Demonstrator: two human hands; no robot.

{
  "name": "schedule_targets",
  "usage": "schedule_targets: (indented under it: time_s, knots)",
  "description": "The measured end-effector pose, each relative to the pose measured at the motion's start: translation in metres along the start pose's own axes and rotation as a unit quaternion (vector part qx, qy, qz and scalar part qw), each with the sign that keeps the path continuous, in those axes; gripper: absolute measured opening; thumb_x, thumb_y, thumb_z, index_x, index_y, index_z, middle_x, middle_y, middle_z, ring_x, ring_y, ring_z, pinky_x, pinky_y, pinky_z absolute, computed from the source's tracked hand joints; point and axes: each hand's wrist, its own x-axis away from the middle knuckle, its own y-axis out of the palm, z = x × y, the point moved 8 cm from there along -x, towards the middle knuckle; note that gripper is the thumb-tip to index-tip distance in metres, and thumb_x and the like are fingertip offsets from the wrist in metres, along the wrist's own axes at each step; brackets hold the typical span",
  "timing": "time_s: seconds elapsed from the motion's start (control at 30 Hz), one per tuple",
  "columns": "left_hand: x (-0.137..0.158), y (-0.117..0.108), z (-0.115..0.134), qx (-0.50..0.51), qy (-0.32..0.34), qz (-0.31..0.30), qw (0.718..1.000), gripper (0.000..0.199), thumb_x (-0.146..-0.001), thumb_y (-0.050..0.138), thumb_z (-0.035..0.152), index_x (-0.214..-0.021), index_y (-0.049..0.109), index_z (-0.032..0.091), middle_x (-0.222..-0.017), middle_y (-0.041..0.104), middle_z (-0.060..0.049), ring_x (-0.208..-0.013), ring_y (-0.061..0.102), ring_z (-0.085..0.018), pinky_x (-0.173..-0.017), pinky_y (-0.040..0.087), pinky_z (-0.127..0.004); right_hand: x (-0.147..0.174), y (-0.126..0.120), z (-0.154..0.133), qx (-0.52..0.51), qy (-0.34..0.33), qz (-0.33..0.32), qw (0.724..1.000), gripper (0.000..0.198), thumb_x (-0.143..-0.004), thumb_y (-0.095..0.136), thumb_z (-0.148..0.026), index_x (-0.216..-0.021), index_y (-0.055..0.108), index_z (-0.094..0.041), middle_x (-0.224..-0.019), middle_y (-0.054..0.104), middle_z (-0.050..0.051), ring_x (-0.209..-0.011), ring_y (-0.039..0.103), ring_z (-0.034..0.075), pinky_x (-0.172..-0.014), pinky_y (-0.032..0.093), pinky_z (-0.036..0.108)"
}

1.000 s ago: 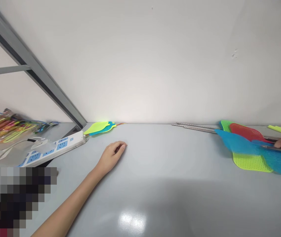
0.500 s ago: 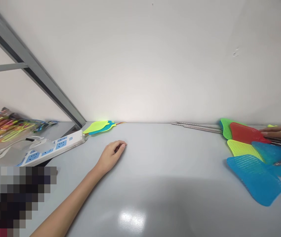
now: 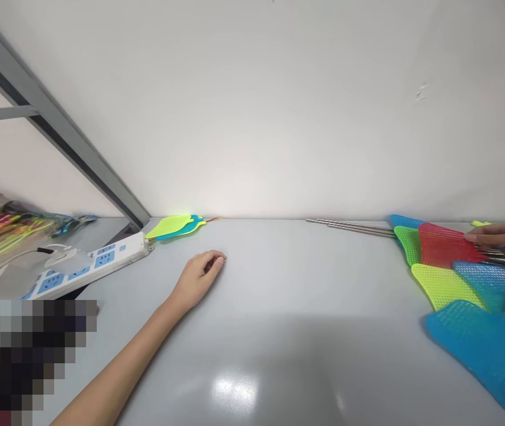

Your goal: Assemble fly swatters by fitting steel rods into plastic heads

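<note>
My left hand (image 3: pixel 199 277) rests on the grey tabletop, fingers curled in towards the thumb and nothing in them. At the right edge, my right hand (image 3: pixel 503 235) has its fingertips on the red fly swatter (image 3: pixel 445 244), near where its head meets the handle; part of the hand is out of view. Around it lie a green fly swatter (image 3: pixel 409 244), a yellow fly swatter (image 3: pixel 445 285) and blue fly swatters, the nearest blue fly swatter (image 3: pixel 478 340) lowest. Thin metal rods (image 3: pixel 354 227) stick out leftwards from the pile.
Yellow and blue leaf-shaped swatter heads (image 3: pixel 172 227) lie against the white wall (image 3: pixel 252 118). A white power strip (image 3: pixel 105 260) with plugs stands left, beside a grey metal frame (image 3: pixel 57 127). Colourful packaged goods (image 3: pixel 3 228) lie at the far left. A pixelated patch covers the lower left.
The swatters at the right have shifted; the nearest blue one has slid down and right, and a blue corner shows behind the green one. My left hand stays in place.
</note>
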Motion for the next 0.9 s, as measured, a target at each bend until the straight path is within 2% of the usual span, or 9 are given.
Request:
schedule_targets:
  time_s: [0.03,0.07,0.2,0.43,0.53,0.6,0.7,0.8,0.9]
  knots:
    - [0.000,0.000,0.000,-0.002,-0.001,0.000,1.000,0.032,-0.081,0.030,0.040,-0.090,0.055,0.021,-0.087,0.059,0.000,-0.076,0.049,-0.015,-0.071,0.037,-0.027,0.004,0.010,0.001,-0.028,0.033,-0.063,0.997,0.042,-0.048,0.062,-0.058,-0.075,0.070,-0.027,-0.100,0.061,0.009,-0.086,0.058,0.028,-0.067,0.052,0.032]
    - [0.000,0.000,0.000,-0.004,-0.002,0.001,1.000,0.032,-0.081,0.030,0.040,-0.090,0.055,0.021,-0.087,0.059,0.000,-0.076,0.049,-0.015,-0.071,0.038,-0.027,0.008,0.014,0.002,-0.046,0.069,-0.084,0.993,0.044,-0.048,0.062,-0.057,-0.078,0.069,-0.026,-0.103,0.059,0.009,-0.091,0.056,0.029,-0.070,0.051,0.033]
    - [0.001,0.000,0.001,-0.008,-0.004,0.002,1.000,0.032,-0.081,0.030,0.040,-0.090,0.055,0.022,-0.087,0.059,0.000,-0.077,0.049,-0.015,-0.070,0.038,-0.026,0.015,0.022,-0.003,-0.088,0.113,-0.119,0.983,0.042,-0.051,0.063,-0.055,-0.085,0.065,-0.030,-0.107,0.058,0.004,-0.096,0.054,0.028,-0.075,0.050,0.034]
    - [0.001,-0.002,-0.002,0.009,-0.005,0.019,1.000,0.030,-0.082,0.031,0.037,-0.090,0.055,0.021,-0.091,0.059,0.000,-0.079,0.049,-0.015,-0.070,0.039,-0.026,0.018,0.024,-0.005,-0.069,0.096,-0.097,0.988,0.040,-0.051,0.060,-0.058,-0.075,0.068,-0.028,-0.092,0.064,0.005,-0.089,0.056,0.029,-0.076,0.049,0.036]
    - [0.007,-0.005,0.015,0.029,0.024,0.062,0.997,0.027,-0.083,0.032,0.033,-0.092,0.053,0.020,-0.093,0.057,-0.002,-0.080,0.049,-0.014,-0.072,0.039,-0.026,0.023,0.028,-0.001,-0.086,0.105,-0.084,0.987,0.041,-0.052,0.060,-0.058,-0.078,0.067,-0.027,-0.091,0.064,0.005,-0.087,0.057,0.029,-0.071,0.050,0.036]
    - [0.017,-0.001,0.050,0.037,0.097,0.060,0.993,0.024,-0.083,0.033,0.028,-0.092,0.053,0.018,-0.091,0.056,-0.004,-0.086,0.048,-0.014,-0.079,0.038,-0.027,0.027,0.031,0.001,-0.079,0.120,-0.078,0.987,0.042,-0.054,0.058,-0.059,-0.082,0.066,-0.028,-0.090,0.064,0.004,-0.086,0.058,0.028,-0.071,0.049,0.037]
    - [0.047,0.027,0.131,0.043,0.275,-0.048,0.959,0.024,-0.083,0.032,0.021,-0.097,0.052,0.019,-0.091,0.057,-0.004,-0.089,0.048,-0.013,-0.082,0.036,-0.025,0.034,0.033,-0.002,-0.077,0.136,-0.073,0.985,0.043,-0.057,0.056,-0.059,-0.087,0.065,-0.029,-0.091,0.064,0.002,-0.086,0.058,0.026,-0.071,0.048,0.035]
    - [0.093,0.061,0.216,0.024,0.477,-0.130,0.869,0.027,-0.083,0.033,0.026,-0.100,0.053,0.018,-0.097,0.055,-0.004,-0.088,0.048,-0.013,-0.083,0.036,-0.024,0.042,0.036,-0.015,-0.087,0.129,-0.080,0.985,0.044,-0.060,0.052,-0.060,-0.089,0.064,-0.028,-0.092,0.064,0.001,-0.087,0.057,0.024,-0.071,0.047,0.032]
    - [0.126,0.093,0.272,0.004,0.601,-0.115,0.791,0.036,-0.085,0.025,0.034,-0.108,0.051,0.022,-0.110,0.049,-0.001,-0.090,0.048,-0.013,-0.078,0.038,-0.022,0.046,0.038,-0.025,-0.075,0.113,-0.070,0.988,0.047,-0.064,0.049,-0.060,-0.091,0.063,-0.025,-0.092,0.063,0.001,-0.087,0.056,0.023,-0.075,0.045,0.032]
